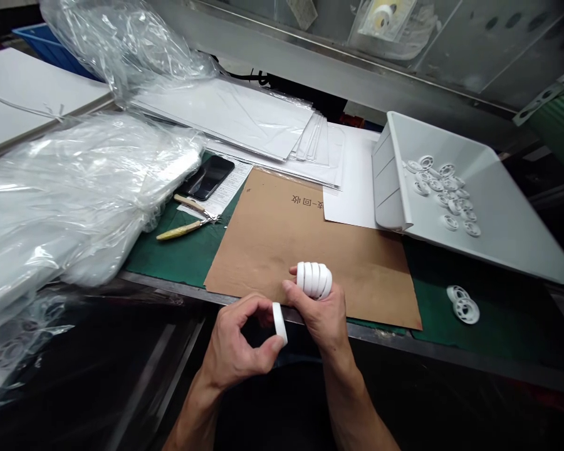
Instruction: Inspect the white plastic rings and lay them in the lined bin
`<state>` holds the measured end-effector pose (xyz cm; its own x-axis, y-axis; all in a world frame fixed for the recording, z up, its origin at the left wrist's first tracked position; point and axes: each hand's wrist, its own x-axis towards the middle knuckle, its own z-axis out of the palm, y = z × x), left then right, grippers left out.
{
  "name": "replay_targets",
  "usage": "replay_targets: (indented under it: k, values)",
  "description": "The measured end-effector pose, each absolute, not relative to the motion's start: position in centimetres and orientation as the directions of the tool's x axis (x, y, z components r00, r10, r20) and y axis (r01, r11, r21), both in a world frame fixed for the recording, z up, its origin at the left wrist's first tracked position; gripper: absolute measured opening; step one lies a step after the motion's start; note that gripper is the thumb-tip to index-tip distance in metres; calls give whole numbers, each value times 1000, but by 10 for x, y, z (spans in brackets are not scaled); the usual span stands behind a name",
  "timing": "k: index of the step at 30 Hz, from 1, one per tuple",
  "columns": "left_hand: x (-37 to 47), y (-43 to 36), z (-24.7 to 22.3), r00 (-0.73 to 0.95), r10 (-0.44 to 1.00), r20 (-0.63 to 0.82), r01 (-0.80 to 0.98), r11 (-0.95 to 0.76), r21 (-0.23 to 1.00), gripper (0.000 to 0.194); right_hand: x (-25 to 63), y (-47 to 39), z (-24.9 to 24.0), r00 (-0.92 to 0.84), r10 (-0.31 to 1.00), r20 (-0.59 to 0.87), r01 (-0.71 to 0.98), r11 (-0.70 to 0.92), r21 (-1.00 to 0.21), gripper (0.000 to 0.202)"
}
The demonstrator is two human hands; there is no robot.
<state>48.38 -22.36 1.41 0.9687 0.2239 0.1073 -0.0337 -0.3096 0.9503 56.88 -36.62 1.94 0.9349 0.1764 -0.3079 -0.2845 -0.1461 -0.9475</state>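
Note:
Between the thumb and fingers of my left hand (pixel 244 341) a single white plastic ring (pixel 279 324) is pinched on edge, just off the bench's front edge. My right hand (pixel 324 310) is closed around a row of several white plastic rings (pixel 314 279) lined up face to face, over the front of a brown cardboard sheet (pixel 263 244). The two hands are close together, with a small gap between the single ring and the row. Two more white rings (pixel 466 311) lie overlapping on the green mat at the right.
A tilted grey-white bin (pixel 498 232) at the right holds several loose white rings (pixel 446 185). Yellow-handled nippers (pixel 181 230) and a black phone (pixel 211 177) lie left of the cardboard. Bagged white sheets (pixel 235 116) sit behind; clear plastic bags (pixel 75 181) crowd the left.

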Motion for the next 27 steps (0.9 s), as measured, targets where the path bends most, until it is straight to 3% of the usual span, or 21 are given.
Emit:
replay_targets:
  k: [4,11,15,19,21,23,24,26,27]
  values:
    - [482,-218,12,956,276,98,-37,-219,975,27,568,-380,18,906,248,-343,-339,-60,-939,41]
    - [482,-214,8,949,298,105,-83,-87,993,32,553,-380,9,683,606,-408,-581,112,-806,35]
    - [477,-211,2,954,264,143,-114,-123,986,35,549,-370,8,634,617,-466,-686,173,-706,41]
    - [471,-210,-13,978,177,110,-54,-295,954,59,559,-374,10,703,577,-416,-638,251,-728,44]
    - [472,-211,-22,975,217,52,21,-322,946,67,571,-391,7,818,446,-364,-500,236,-834,46]
    - [476,-212,-30,958,287,9,80,-296,952,66,588,-420,5,950,153,-273,-287,76,-955,51]
    - [478,-212,-33,948,319,-6,98,-272,957,64,596,-439,5,980,-32,-196,-198,-82,-977,54]
    - [483,-212,-40,933,359,-23,111,-228,967,58,613,-482,5,928,-372,12,-160,-428,-890,59]
    - [485,-212,-43,927,374,-22,109,-214,971,56,621,-504,6,874,-475,101,-208,-554,-806,62]
